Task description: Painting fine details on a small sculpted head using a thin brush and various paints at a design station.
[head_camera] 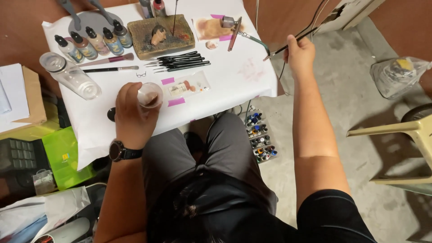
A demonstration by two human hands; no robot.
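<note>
My left hand (132,114) holds a small clear cup (150,95) with brownish liquid, just above the near part of the white paper-covered table (238,76). A dark watch sits on that wrist. My right hand (299,55) is stretched out past the table's right edge, gripping a thin dark paintbrush (290,45) that slants up to the right. A row of black brushes (180,61) lies in the table's middle. Behind them a brown block (161,29) carries a small skin-coloured figure part.
Several dropper paint bottles (92,40) stand at the back left. A clear plastic container (72,75) lies on its side at left. A rack of small paint pots (260,139) sits on the floor by my knee. A pale chair (405,135) stands right, a green box (67,157) left.
</note>
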